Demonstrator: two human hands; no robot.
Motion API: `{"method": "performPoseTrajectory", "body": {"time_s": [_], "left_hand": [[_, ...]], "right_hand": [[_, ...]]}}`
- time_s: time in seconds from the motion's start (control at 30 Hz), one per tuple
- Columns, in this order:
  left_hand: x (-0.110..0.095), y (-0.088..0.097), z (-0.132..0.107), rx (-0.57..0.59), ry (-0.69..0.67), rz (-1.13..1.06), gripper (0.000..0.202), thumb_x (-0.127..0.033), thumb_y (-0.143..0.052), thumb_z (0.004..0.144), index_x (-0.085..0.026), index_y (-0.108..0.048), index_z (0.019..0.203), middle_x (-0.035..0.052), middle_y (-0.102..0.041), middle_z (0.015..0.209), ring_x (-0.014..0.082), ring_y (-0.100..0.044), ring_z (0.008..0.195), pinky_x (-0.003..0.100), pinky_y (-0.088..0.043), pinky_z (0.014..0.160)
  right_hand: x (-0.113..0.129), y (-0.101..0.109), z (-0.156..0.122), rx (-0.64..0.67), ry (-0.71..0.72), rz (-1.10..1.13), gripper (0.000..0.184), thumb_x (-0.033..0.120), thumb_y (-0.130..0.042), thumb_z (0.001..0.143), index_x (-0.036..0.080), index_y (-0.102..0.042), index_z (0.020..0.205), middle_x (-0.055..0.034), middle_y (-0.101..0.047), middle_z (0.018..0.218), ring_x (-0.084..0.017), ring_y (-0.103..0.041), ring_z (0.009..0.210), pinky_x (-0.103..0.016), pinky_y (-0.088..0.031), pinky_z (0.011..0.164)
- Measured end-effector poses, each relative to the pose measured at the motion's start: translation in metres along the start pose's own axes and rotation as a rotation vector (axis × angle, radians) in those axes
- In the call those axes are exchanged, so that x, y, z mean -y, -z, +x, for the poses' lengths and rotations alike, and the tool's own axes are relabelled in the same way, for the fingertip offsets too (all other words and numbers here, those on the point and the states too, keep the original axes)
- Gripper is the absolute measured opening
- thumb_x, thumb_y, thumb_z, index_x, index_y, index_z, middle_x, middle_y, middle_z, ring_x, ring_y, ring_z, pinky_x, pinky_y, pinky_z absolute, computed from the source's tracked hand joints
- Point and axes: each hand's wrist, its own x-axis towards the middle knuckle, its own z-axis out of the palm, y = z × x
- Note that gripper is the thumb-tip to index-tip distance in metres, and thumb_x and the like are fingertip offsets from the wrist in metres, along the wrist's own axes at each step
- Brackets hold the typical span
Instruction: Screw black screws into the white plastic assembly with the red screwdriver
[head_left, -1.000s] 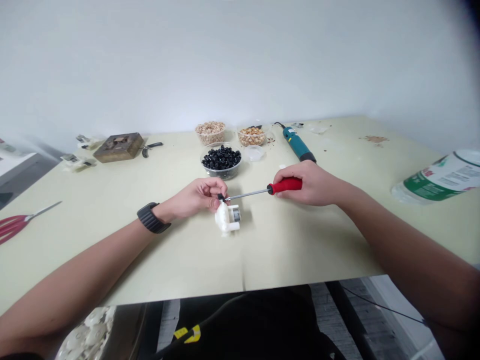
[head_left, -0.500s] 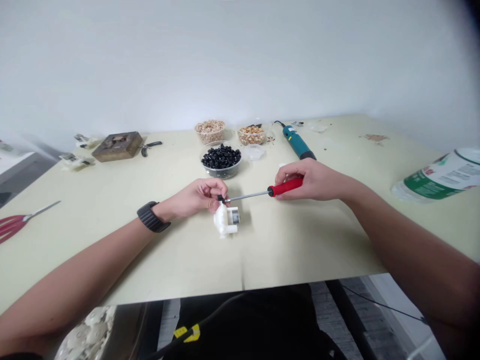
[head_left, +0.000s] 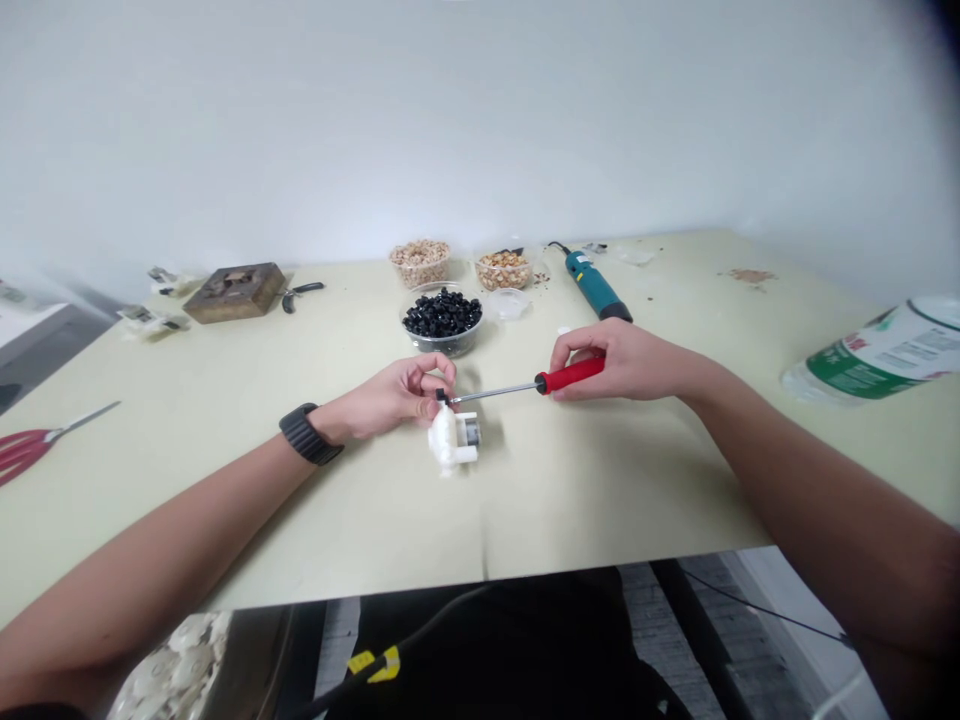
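My left hand is closed, thumb and fingers pinching a small black part at the top of a white plastic housing. A grey cylindrical piece and white posts stick out from the housing's right side. In my right hand is a screwdriver with a red handle, fingers wrapped round it. Its metal shaft points left, and the tip meets the black part. The exact contact at the tip is too small to make out.
Behind my hands stand a tub of black parts and two tubs of screws or small metal pieces. A teal power tool lies right of them. A brown metal block, pliers and red-handled tool are left; a white-green container is right.
The fingers of my left hand have shifted slightly, the index finger lifting a little off the black part. The screwdriver and my right hand look nearly unmoved.
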Motion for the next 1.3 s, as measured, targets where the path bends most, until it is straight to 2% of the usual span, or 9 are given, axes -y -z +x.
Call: {"method": "performPoseTrajectory", "body": {"time_s": [0.1, 0.23, 0.3, 0.53, 0.7, 0.8, 0.93, 1.13, 1.3], "left_hand": [[0.0024, 0.0007, 0.0009, -0.007, 0.022, -0.071, 0.046, -0.028, -0.101, 0.07, -0.014, -0.068, 0.099, 0.0038, -0.077, 0.083, 0.011, -0.069, 0.064, 0.017, -0.054, 0.06], [0.0057, 0.0031, 0.0015, -0.085, 0.034, -0.134, 0.039, -0.019, -0.1, 0.069, -0.013, -0.072, 0.095, 0.0035, -0.078, 0.079, 0.0121, -0.073, 0.065, 0.017, -0.056, 0.06], [0.0065, 0.0044, 0.0016, -0.113, 0.037, -0.151, 0.038, -0.021, -0.101, 0.068, -0.013, -0.074, 0.093, 0.0034, -0.078, 0.075, 0.0121, -0.072, 0.062, 0.017, -0.056, 0.059], [0.0039, 0.0029, 0.0022, -0.102, 0.01, -0.142, 0.039, -0.029, -0.104, 0.064, -0.01, -0.077, 0.086, 0.0042, -0.075, 0.072, 0.0114, -0.069, 0.06, 0.018, -0.055, 0.057], [0.0046, 0.003, 0.0021, -0.203, 0.009, -0.161, 0.042, -0.028, -0.105, 0.06, -0.01, -0.076, 0.084, 0.0008, -0.07, 0.068, 0.01, -0.065, 0.058, 0.018, -0.055, 0.057], [0.0048, 0.004, 0.0023, -0.25, -0.004, -0.171, 0.039, -0.031, -0.103, 0.065, -0.01, -0.074, 0.081, 0.0026, -0.071, 0.073, 0.0111, -0.066, 0.063, 0.02, -0.057, 0.06], [0.0039, 0.0033, 0.0031, -0.249, -0.028, -0.199, 0.036, -0.031, -0.099, 0.071, -0.01, -0.072, 0.08, 0.0056, -0.072, 0.08, 0.0128, -0.067, 0.067, 0.021, -0.057, 0.062], [0.0045, 0.0003, 0.0043, -0.235, -0.049, -0.269, 0.027, -0.017, -0.094, 0.071, -0.011, -0.067, 0.073, 0.0026, -0.066, 0.075, 0.012, -0.063, 0.066, 0.021, -0.055, 0.063], [0.0049, 0.002, 0.0038, -0.247, -0.057, -0.285, 0.025, -0.017, -0.091, 0.074, -0.011, -0.067, 0.073, 0.0042, -0.067, 0.078, 0.0122, -0.063, 0.067, 0.022, -0.056, 0.064]], "right_hand": [[0.002, 0.0005, -0.0004, -0.001, -0.007, 0.016, 0.04, 0.057, -0.086, 0.073, 0.02, -0.076, 0.088, -0.0029, -0.076, 0.084, -0.016, -0.066, 0.072, -0.029, -0.046, 0.065], [0.0024, 0.0008, 0.0001, 0.011, -0.029, 0.054, 0.041, 0.056, -0.087, 0.074, 0.02, -0.075, 0.09, -0.003, -0.077, 0.085, -0.016, -0.066, 0.073, -0.028, -0.046, 0.065], [0.0019, 0.0004, 0.0004, 0.018, -0.031, 0.064, 0.041, 0.056, -0.086, 0.074, 0.02, -0.075, 0.091, -0.0032, -0.077, 0.087, -0.016, -0.066, 0.074, -0.028, -0.046, 0.066], [0.0009, 0.0, -0.0006, 0.013, -0.007, 0.04, 0.041, 0.056, -0.085, 0.076, 0.02, -0.073, 0.092, -0.0038, -0.078, 0.093, -0.017, -0.067, 0.079, -0.029, -0.049, 0.07], [0.0009, 0.0013, 0.0004, 0.001, -0.011, 0.015, 0.041, 0.057, -0.083, 0.077, 0.02, -0.074, 0.093, -0.0039, -0.077, 0.093, -0.017, -0.067, 0.079, -0.029, -0.048, 0.07], [-0.0005, 0.0008, 0.0016, -0.022, -0.005, -0.001, 0.042, 0.058, -0.082, 0.077, 0.021, -0.074, 0.094, -0.0038, -0.077, 0.092, -0.017, -0.065, 0.077, -0.029, -0.047, 0.068], [-0.0018, -0.001, 0.0027, -0.052, 0.025, -0.021, 0.04, 0.058, -0.081, 0.079, 0.022, -0.076, 0.097, -0.0039, -0.076, 0.092, -0.016, -0.063, 0.075, -0.029, -0.046, 0.067], [-0.0015, 0.0021, 0.0019, -0.042, 0.023, -0.032, 0.041, 0.057, -0.08, 0.08, 0.022, -0.077, 0.1, -0.0041, -0.075, 0.09, -0.015, -0.061, 0.072, -0.028, -0.045, 0.065], [-0.0035, 0.0058, 0.0017, -0.061, 0.022, -0.017, 0.038, 0.053, -0.082, 0.081, 0.021, -0.076, 0.1, -0.0032, -0.073, 0.09, -0.014, -0.061, 0.073, -0.027, -0.045, 0.064]]}}
